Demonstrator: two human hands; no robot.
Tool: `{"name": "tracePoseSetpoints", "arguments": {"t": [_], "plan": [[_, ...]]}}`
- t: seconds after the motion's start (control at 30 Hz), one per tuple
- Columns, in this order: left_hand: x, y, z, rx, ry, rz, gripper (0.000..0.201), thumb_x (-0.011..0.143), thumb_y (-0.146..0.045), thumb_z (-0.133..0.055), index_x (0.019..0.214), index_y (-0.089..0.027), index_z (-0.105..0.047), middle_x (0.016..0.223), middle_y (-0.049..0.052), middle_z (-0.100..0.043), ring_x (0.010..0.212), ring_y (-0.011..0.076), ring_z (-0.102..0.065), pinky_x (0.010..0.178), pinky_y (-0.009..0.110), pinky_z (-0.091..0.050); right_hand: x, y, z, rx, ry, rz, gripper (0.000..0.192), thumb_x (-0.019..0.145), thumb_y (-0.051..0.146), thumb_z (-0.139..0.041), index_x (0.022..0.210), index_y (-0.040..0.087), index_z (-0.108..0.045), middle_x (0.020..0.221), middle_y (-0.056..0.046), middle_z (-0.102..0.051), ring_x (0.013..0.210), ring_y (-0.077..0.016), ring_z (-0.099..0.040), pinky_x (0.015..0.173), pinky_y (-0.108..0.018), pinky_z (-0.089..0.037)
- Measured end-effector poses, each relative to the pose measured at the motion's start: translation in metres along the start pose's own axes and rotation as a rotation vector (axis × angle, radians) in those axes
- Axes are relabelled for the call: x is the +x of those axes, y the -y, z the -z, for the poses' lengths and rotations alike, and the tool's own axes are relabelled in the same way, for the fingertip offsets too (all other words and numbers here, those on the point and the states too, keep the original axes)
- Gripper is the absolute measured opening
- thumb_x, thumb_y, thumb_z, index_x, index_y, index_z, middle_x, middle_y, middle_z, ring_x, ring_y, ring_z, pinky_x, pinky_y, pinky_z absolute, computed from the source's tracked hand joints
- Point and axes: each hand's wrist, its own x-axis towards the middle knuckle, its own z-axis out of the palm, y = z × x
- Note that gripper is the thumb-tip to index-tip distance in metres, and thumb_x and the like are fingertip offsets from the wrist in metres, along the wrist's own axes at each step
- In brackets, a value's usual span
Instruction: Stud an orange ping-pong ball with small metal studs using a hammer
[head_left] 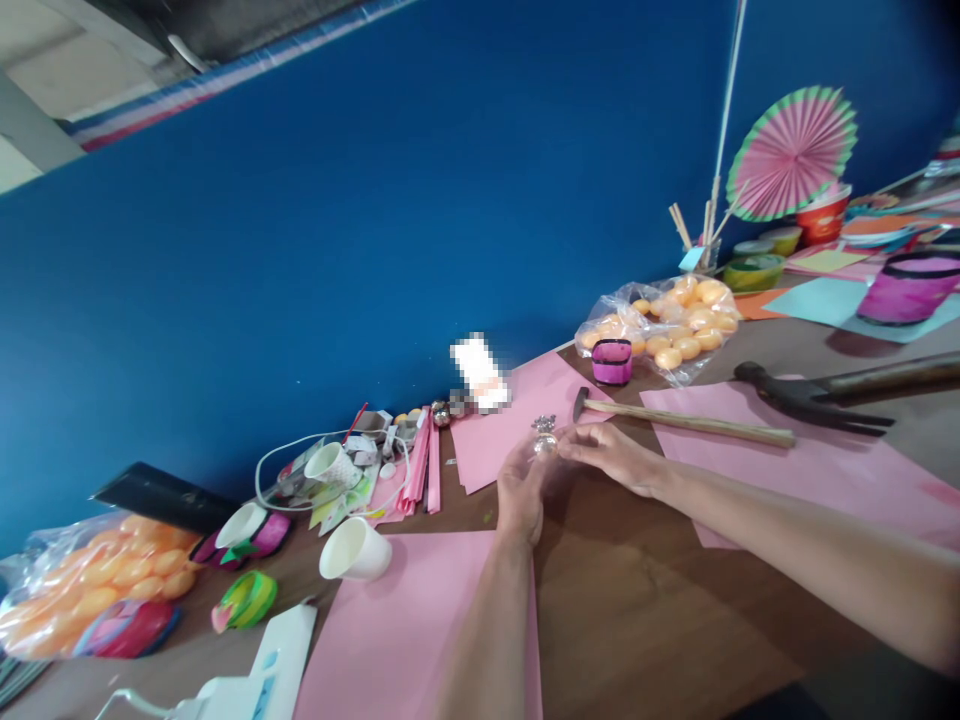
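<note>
Both hands meet above the brown table (645,590) near its middle. My left hand (521,490) and my right hand (611,455) together pinch a small shiny silver ornament (544,436) with a clear round body. Just beyond the fingers lies a small wooden-handled hammer (686,420) on a pink paper sheet (817,465). Another pink sheet (405,630) lies under my left forearm.
A claw hammer (817,392) lies at right. Bags of orange balls (667,325) sit at the back and far left (97,580). White paper cups (354,550), a pink cup (612,362), a paper fan (791,152), bowls and a glue gun (247,680) crowd the table along the blue wall.
</note>
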Motion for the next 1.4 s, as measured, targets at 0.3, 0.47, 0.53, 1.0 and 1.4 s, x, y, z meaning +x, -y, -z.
{"name": "tracePoseSetpoints", "arguments": {"t": [0.3,0.47,0.53,1.0,1.4], "plan": [[0.001,0.001,0.002,0.019,0.007,-0.012,0.04,0.068,-0.026,-0.069,0.106,-0.017,-0.061,0.104,0.007,-0.066,0.098,0.0201,-0.06,0.094,0.036,-0.041,-0.001,0.002,-0.001,-0.005,-0.003,-0.022,0.035,0.07,0.044,-0.063,0.084,0.012,-0.064,0.085,-0.005,-0.062,0.079,-0.016,-0.053,0.077,-0.031,-0.041],[0.002,0.003,0.004,0.068,0.016,-0.027,0.039,0.069,-0.027,-0.068,0.107,-0.019,-0.06,0.104,0.007,-0.066,0.1,0.0211,-0.059,0.095,0.038,-0.04,-0.002,0.003,-0.001,-0.011,-0.026,-0.035,0.034,0.067,0.044,-0.065,0.08,0.013,-0.065,0.084,-0.004,-0.063,0.077,-0.016,-0.054,0.075,-0.031,-0.041],[0.002,0.004,0.004,0.084,0.029,-0.038,0.038,0.07,-0.027,-0.067,0.107,-0.019,-0.06,0.105,0.008,-0.065,0.101,0.0219,-0.058,0.094,0.038,-0.04,-0.002,0.005,-0.002,-0.001,-0.024,-0.036,0.034,0.066,0.044,-0.066,0.079,0.014,-0.066,0.084,-0.005,-0.064,0.079,-0.0169,-0.054,0.077,-0.032,-0.041],[0.002,0.006,0.001,0.165,-0.065,-0.058,0.04,0.068,-0.031,-0.068,0.105,-0.017,-0.062,0.099,0.007,-0.067,0.094,0.0218,-0.061,0.09,0.036,-0.043,-0.001,0.002,-0.003,-0.069,-0.089,-0.048,0.028,0.066,0.04,-0.066,0.075,0.014,-0.064,0.077,-0.004,-0.064,0.073,-0.0154,-0.054,0.074,-0.031,-0.041],[0.001,0.006,-0.001,0.193,-0.08,-0.06,0.041,0.066,-0.029,-0.069,0.105,-0.017,-0.063,0.098,0.007,-0.068,0.093,0.022,-0.062,0.087,0.036,-0.045,0.001,-0.004,-0.003,0.025,-0.088,-0.02,0.031,0.064,0.037,-0.069,0.086,0.016,-0.062,0.082,-0.003,-0.066,0.081,-0.0181,-0.059,0.077,-0.033,-0.044]]}}
